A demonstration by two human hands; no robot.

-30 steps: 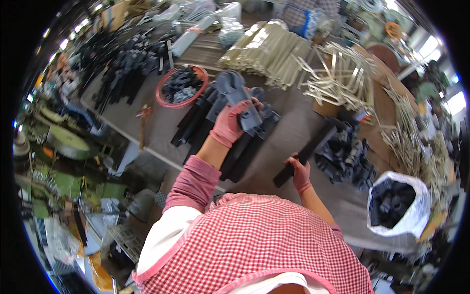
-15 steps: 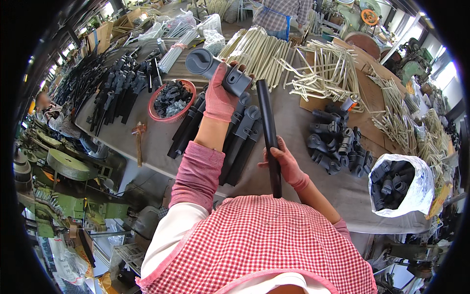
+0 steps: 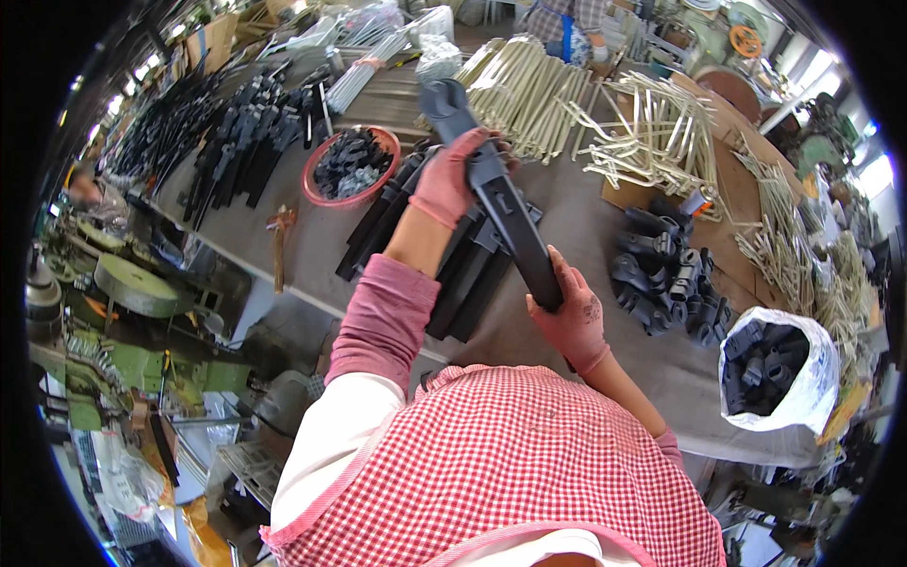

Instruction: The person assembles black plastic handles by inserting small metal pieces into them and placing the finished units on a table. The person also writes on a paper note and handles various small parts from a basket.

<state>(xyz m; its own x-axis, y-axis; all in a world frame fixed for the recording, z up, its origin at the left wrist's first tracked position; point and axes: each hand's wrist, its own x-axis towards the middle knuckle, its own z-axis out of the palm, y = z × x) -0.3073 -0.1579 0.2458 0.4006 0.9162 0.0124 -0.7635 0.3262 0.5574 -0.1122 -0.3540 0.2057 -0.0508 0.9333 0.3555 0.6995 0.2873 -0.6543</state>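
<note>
Pink-gloved, my left hand is closed around a grey plastic fitting with a rounded, hollowed end. A straight black tube lies in line with the fitting and meets its lower end; how deep it sits I cannot tell. Near the tube's lower end, my right hand, in a matching glove, grips it. Both pieces slant above the table. Beneath them lie several black tubes, some with grey fittings on their ends. A heap of loose grey fittings is to the right of my right hand.
A red basket of small dark parts and a hammer are on the left. Bundled pale rods lie at the back. A white bag of dark fittings stands at the right edge. Across the table is another person.
The tube, held apart from the fitting before, now meets its lower end. My right hand has shifted down to the tube's lower end, and the fitting has turned to line up with it.
</note>
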